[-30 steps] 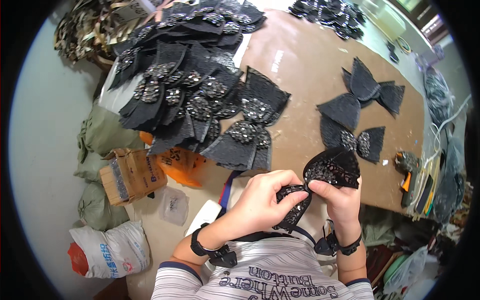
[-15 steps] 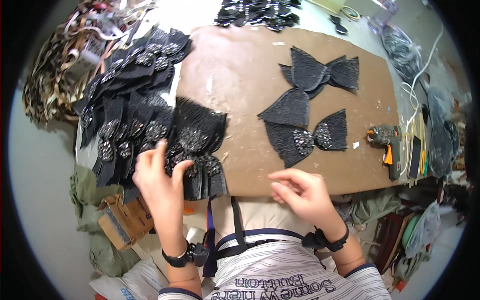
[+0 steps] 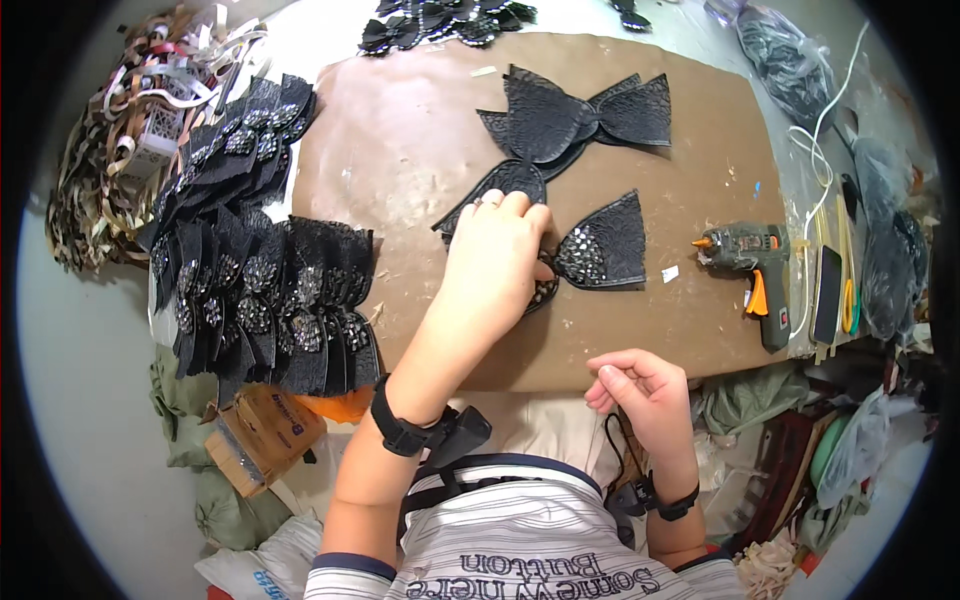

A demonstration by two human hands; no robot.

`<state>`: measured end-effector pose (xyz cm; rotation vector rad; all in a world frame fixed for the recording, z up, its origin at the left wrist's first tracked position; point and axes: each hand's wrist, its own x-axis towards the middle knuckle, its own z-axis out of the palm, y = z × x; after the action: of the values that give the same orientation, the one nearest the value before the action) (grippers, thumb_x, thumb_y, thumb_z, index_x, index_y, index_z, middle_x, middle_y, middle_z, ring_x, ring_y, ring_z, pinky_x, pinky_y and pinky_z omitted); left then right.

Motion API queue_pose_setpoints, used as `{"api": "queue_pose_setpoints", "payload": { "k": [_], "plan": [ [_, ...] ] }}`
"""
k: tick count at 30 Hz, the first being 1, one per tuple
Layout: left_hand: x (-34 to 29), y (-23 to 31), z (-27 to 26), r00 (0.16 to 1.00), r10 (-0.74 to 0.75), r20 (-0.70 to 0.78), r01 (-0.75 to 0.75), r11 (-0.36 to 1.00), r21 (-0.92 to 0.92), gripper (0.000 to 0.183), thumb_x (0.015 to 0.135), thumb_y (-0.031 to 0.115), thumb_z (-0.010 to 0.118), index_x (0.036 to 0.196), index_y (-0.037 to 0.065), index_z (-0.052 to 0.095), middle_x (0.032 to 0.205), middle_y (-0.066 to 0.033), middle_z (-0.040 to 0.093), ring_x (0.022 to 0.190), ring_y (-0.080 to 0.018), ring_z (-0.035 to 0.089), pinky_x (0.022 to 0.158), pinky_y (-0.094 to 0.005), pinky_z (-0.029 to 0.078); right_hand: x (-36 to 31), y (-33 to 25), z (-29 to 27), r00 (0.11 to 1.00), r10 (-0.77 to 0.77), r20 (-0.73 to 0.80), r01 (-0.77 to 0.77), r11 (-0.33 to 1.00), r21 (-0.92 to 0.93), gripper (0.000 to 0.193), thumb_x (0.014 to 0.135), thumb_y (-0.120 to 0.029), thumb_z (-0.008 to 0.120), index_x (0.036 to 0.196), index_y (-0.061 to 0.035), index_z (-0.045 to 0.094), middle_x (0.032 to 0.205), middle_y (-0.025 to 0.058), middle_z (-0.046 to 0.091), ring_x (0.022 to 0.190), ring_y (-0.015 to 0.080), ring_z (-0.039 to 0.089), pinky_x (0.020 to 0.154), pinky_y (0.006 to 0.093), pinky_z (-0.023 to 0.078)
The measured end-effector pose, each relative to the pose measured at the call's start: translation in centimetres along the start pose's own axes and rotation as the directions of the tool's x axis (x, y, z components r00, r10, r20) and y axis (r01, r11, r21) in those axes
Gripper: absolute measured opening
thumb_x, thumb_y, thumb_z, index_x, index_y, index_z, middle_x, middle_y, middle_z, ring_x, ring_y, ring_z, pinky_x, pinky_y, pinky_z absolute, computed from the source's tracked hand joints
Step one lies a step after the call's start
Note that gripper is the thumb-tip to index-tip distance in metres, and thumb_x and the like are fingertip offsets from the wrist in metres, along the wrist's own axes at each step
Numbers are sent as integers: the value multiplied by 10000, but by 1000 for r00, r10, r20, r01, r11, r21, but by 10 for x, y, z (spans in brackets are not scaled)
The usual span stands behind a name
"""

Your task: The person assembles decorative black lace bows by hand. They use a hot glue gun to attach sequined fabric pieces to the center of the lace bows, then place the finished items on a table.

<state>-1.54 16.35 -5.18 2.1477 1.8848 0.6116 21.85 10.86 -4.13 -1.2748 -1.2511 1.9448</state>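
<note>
My left hand (image 3: pixel 497 262) reaches across the brown work board (image 3: pixel 400 170) and closes over the middle of a black sequinned bow (image 3: pixel 600 245), covering its left half. Just beyond it lies a larger plain black lace bow (image 3: pixel 585 115). My right hand (image 3: pixel 640 390) hovers at the near edge of the board, fingers loosely curled with nothing in them. A row of finished black bows with sparkly centres (image 3: pixel 270 300) lies stacked at the board's left edge.
A dark glue gun (image 3: pixel 750 270) with an orange trigger rests at the right of the board. More bows (image 3: pixel 440 22) lie at the far edge. A ribbon heap (image 3: pixel 120 130) sits far left, a cardboard box (image 3: pixel 262 432) near left, and bags and scissors on the right.
My left hand left the stack of finished bows at the left and moved right onto the sequinned bow. The right hand drew back to the board's near edge.
</note>
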Motion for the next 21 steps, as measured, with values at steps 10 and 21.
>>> {"api": "queue_pose_setpoints", "payload": {
  "k": [10,21],
  "plan": [
    [6,16,3,986,78,151,-106,976,188,291,697,63,749,947,90,604,982,-67,566,1009,-297,522,905,-434,375,25,-1,-8,984,39,174,-158,645,748,628,981,-60,519,1488,100,185,1454,302,382,1366,357,407,1153,421,332],
    [-61,70,-53,961,-13,275,181,782,-596,571,786,-49,722,1259,29,411,813,-138,672,771,-306,676,736,-330,510,-3,6,21,986,-165,-14,142,793,592,445,847,0,673,1267,-3,528,1229,103,604,1148,209,573,1012,365,442]
  ]
}}
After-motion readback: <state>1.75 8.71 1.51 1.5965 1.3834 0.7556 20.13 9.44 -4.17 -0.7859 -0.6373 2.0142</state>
